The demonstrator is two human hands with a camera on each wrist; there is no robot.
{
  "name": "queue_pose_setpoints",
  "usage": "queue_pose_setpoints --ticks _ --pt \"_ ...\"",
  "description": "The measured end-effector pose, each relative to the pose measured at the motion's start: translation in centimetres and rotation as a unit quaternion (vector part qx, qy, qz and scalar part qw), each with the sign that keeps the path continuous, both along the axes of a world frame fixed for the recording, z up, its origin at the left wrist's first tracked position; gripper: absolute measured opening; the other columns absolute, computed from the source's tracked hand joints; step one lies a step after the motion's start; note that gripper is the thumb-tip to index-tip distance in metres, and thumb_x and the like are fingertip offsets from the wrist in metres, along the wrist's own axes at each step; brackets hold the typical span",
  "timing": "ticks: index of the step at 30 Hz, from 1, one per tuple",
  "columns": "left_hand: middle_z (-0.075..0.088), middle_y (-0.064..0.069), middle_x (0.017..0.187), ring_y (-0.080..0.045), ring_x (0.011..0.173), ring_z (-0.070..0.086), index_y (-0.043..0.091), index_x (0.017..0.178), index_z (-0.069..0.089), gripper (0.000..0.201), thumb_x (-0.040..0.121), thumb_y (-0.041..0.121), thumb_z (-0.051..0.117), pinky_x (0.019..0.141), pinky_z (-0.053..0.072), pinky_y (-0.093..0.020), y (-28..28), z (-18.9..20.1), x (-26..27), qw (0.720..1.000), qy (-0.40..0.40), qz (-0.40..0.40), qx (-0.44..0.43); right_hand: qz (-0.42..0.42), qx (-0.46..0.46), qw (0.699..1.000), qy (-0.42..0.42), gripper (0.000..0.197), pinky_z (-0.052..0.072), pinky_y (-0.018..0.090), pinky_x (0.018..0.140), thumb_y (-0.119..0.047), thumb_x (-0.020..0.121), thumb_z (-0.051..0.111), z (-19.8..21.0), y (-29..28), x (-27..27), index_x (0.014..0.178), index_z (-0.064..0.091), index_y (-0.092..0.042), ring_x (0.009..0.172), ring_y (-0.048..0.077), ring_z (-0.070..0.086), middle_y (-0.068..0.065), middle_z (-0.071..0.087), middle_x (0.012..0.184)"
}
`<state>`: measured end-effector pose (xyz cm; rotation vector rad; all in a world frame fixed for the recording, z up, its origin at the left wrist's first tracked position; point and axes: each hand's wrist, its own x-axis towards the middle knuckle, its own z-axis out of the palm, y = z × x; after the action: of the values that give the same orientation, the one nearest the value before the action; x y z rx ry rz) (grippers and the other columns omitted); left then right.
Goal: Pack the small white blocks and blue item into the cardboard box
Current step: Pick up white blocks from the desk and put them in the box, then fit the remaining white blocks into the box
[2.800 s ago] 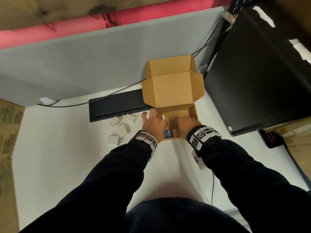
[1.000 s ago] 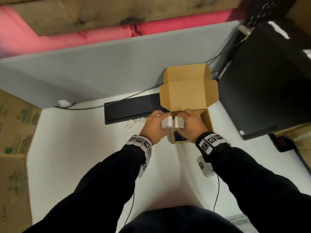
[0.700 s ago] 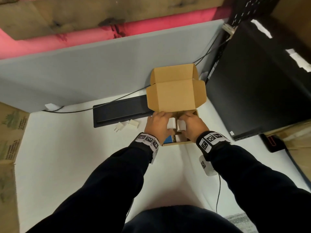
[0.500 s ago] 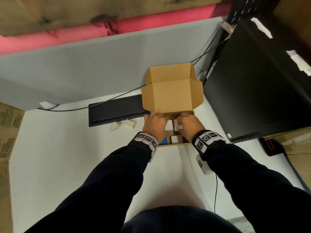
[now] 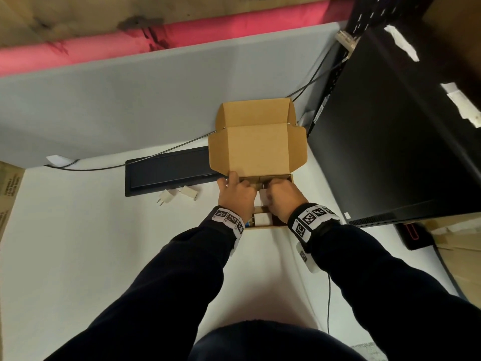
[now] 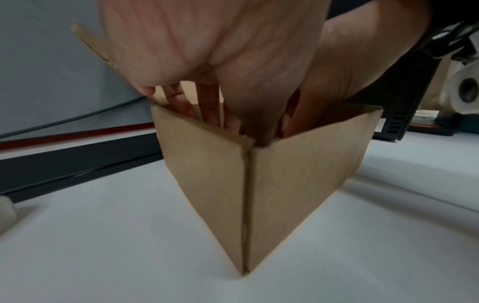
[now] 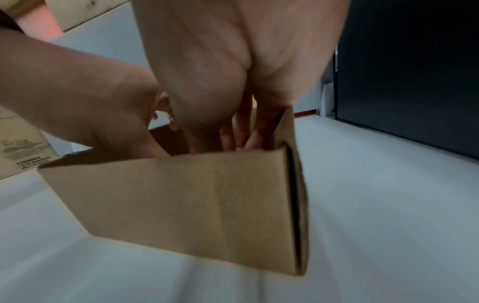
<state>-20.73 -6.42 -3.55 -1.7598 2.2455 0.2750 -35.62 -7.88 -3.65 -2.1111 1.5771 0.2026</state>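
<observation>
The open cardboard box [image 5: 257, 149] stands at the middle back of the white table, its lid flap upright. My left hand [image 5: 235, 196] and right hand [image 5: 283, 198] both reach into it from the near side. Each pinches a small white block [image 5: 264, 198], and the two blocks are pressed together between the hands. Another white block [image 5: 263, 218] lies in the box near its front wall, beside a sliver of the blue item [image 5: 251, 224]. In the wrist views the fingers [image 6: 207, 106] [image 7: 233, 135] dip behind the box walls [image 6: 207, 174] [image 7: 181, 194], which hide their tips.
Two loose white blocks [image 5: 165, 198] [image 5: 188, 192] lie on the table left of the box, in front of a flat black bar [image 5: 169, 170]. A big black case [image 5: 390, 152] stands close on the right. A grey partition [image 5: 130, 87] closes the back, with a cable along it.
A second ago both hands held the two white blocks above the box. They have since lowered them inside, toward the back. Fewer loose blocks lie on the table than 2.8 s ago.
</observation>
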Motion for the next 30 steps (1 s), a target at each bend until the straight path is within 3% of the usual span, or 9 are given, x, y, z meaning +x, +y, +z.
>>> queue_pose_setpoints --ticks 3,8,12,15,19,22,26,30 --pt "0.069 0.006 0.093 -0.033 0.114 0.042 0.023 0.091 0.074 0.019 0.074 0.03 0.077 0.088 0.028 -0.047 0.2 -0.4 -0.1 1.0 0.011 -0.003 -0.011 0.0 0.0 1.0 -0.006 0.012 0.054 0.034 0.076 -0.008 0.089 0.061 -0.1 0.0 -0.1 0.096 0.07 -0.005 0.091 0.03 0.066 0.012 0.068 0.105" --pt "0.064 0.001 0.118 -0.031 0.121 0.042 0.023 0.114 0.07 0.04 0.078 0.039 0.075 0.091 0.029 -0.046 0.6 -0.2 1.6 0.994 0.101 -0.028 -0.031 0.001 0.0 1.0 -0.019 0.017 0.056 0.037 0.079 -0.015 0.09 0.061 0.6 0.4 0.2 0.098 0.072 -0.004 0.094 0.031 0.064 0.012 0.065 0.104" --pt "0.065 0.0 0.111 -0.029 0.11 0.047 0.019 0.103 0.073 0.027 0.086 0.036 0.061 0.084 0.035 -0.044 1.4 0.4 3.9 0.98 0.173 -0.047 -0.082 0.042 -0.061 0.996 -0.052 0.018 0.051 0.036 0.081 -0.022 0.086 0.068 1.8 1.1 1.2 0.095 0.073 -0.006 0.097 0.03 0.061 0.012 0.064 0.104" --pt "0.065 -0.001 0.102 -0.028 0.1 0.051 0.019 0.092 0.072 0.029 0.087 0.036 0.048 0.079 0.041 -0.045 2.2 1.0 5.8 0.97 0.213 -0.028 -0.114 0.042 -0.101 0.987 -0.119 0.016 0.054 0.042 0.077 -0.023 0.086 0.068 2.5 1.4 2.9 0.09 0.072 -0.008 0.093 0.033 0.061 0.013 0.063 0.099" --pt "0.066 -0.003 0.105 -0.028 0.102 0.053 0.019 0.105 0.073 0.023 0.086 0.025 0.061 0.083 0.046 -0.045 3.2 1.0 9.4 0.972 0.205 0.028 -0.114 0.086 -0.098 0.981 -0.143 0.014 0.055 0.043 0.077 -0.023 0.089 0.066 3.5 1.8 6.9 0.093 0.07 -0.01 0.091 0.031 0.06 0.01 0.061 0.098" --pt "0.066 -0.005 0.116 -0.028 0.11 0.053 0.018 0.117 0.069 0.031 0.088 0.022 0.06 0.089 0.047 -0.046 3.6 1.0 12.4 0.977 0.182 0.074 -0.08 0.101 -0.079 0.984 -0.123 0.023 0.053 0.037 0.076 -0.026 0.094 0.063 3.8 2.1 9.7 0.108 0.069 -0.009 0.092 0.03 0.061 0.01 0.058 0.107" --pt "0.063 -0.004 0.13 -0.027 0.122 0.052 0.019 0.126 0.066 0.036 0.09 0.021 0.059 0.098 0.048 -0.044 3.5 0.5 16.3 0.978 0.152 0.13 -0.051 0.115 -0.044 0.99 -0.064 0.034 0.051 0.036 0.083 -0.03 0.097 0.059 3.7 2.0 13.3 0.126 0.062 -0.014 0.106 0.028 0.059 0.009 0.056 0.119" --pt "0.059 -0.003 0.134 -0.027 0.126 0.05 0.02 0.126 0.065 0.037 0.089 0.021 0.062 0.099 0.05 -0.044 2.5 -0.2 19.1 0.976 0.143 0.161 -0.024 0.1 -0.003 0.994 -0.037 0.04 0.051 0.038 0.089 -0.028 0.096 0.06 2.8 1.2 15.9 0.134 0.057 -0.016 0.113 0.03 0.058 0.01 0.055 0.123"
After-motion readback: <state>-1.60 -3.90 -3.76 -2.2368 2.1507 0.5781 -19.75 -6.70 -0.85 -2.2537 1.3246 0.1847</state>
